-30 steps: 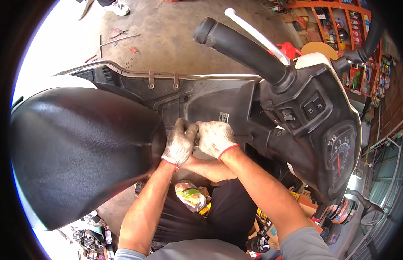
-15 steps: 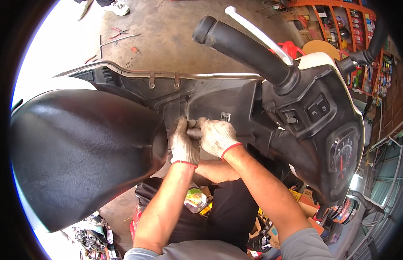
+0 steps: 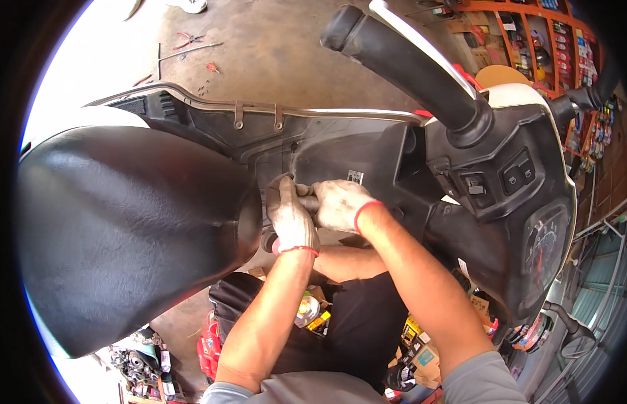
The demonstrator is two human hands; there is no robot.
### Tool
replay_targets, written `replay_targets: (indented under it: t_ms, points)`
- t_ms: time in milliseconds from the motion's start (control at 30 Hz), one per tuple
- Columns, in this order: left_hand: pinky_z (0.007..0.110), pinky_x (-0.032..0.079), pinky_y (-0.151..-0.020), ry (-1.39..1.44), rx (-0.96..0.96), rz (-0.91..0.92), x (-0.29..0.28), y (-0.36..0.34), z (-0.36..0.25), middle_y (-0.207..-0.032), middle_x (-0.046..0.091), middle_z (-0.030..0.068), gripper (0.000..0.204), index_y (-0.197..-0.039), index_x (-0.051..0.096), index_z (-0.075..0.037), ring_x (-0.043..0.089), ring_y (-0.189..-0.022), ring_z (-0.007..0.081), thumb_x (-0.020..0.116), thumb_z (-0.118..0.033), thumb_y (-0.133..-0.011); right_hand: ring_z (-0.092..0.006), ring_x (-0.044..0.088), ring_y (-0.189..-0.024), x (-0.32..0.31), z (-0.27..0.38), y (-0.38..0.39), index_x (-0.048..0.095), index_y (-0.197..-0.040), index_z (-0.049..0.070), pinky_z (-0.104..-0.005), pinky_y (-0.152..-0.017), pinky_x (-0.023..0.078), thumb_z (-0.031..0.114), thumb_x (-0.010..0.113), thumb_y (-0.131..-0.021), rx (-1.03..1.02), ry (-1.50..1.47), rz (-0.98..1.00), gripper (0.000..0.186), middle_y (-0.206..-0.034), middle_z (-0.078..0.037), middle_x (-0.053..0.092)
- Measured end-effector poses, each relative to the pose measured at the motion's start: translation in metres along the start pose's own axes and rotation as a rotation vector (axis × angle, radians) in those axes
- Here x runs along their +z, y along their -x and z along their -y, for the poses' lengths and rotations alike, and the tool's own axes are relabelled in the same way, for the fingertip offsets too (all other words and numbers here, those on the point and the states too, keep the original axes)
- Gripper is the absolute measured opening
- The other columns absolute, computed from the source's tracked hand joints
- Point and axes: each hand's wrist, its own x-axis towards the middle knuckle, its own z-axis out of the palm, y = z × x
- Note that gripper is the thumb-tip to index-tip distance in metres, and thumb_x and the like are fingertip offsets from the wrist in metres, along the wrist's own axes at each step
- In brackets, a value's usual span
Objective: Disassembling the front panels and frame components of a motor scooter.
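Standing close together, your gloved left hand (image 3: pixel 291 215) and right hand (image 3: pixel 339 205) have curled fingers; what they grip, if anything, cannot be told. You have both over the scooter (image 3: pixel 333 155), between its black seat (image 3: pixel 131 229) and its dashboard (image 3: pixel 485 165). Beyond the scooter, red-handled pliers (image 3: pixel 190 39) lie on the floor (image 3: pixel 279 57).

Gloved hands (image 3: pixel 292 219) close together — over scooter footboard (image 3: pixel 340 151), black seat (image 3: pixel 138 222) at left, handlebar grip (image 3: pixel 408 74) at right
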Motion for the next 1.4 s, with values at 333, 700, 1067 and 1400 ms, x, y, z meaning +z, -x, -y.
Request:
replay_targets:
  t_ms: [333,700,1067,1400]
  points:
    - [0.018,0.04,-0.043,0.469,-0.283,-0.063,-0.006,-0.018,0.004,-0.069,0.054,0.0033,0.014,-0.107,0.056,-0.007,0.052,-0.059,0.013,0.055,-0.02,-0.102,-0.0365,0.064,-0.081,0.006,-0.012,-0.023,0.069,-0.108,0.014,-0.0451,-0.074,0.048,0.036,0.061,-0.082,-0.137,0.021,0.289,0.035,-0.09,-0.022,0.069]
    - [0.018,0.04,-0.043,0.396,-0.203,-0.036,-0.003,-0.016,0.005,-0.067,0.051,0.0022,0.017,-0.108,0.056,-0.003,0.051,-0.06,0.0125,0.056,-0.019,-0.1,-0.037,0.069,-0.091,0.016,0.001,-0.006,0.072,-0.103,0.006,-0.0462,-0.077,0.056,0.023,0.058,-0.081,0.077,0.119,0.064,0.031,-0.094,-0.02,0.072]
    - [0.023,0.046,-0.05,0.289,-0.109,0.028,-0.008,-0.02,0.012,-0.07,0.051,0.0033,0.025,-0.116,0.054,0.001,0.053,-0.064,0.0151,0.051,-0.019,-0.101,-0.0329,0.071,-0.088,0.024,0.007,0.007,0.068,-0.096,0.006,-0.0454,-0.074,0.057,0.026,0.065,-0.08,0.112,0.129,-0.261,0.025,-0.09,-0.017,0.072]
    - [0.03,0.049,-0.053,0.162,-0.044,0.041,-0.015,-0.02,0.016,-0.073,0.054,0.004,0.023,-0.117,0.052,-0.003,0.058,-0.065,0.0176,0.049,-0.02,-0.101,-0.0345,0.07,-0.092,0.008,-0.001,-0.011,0.071,-0.102,0.003,-0.0425,-0.081,0.056,0.03,0.07,-0.075,0.083,0.034,0.053,0.038,-0.098,-0.022,0.071]
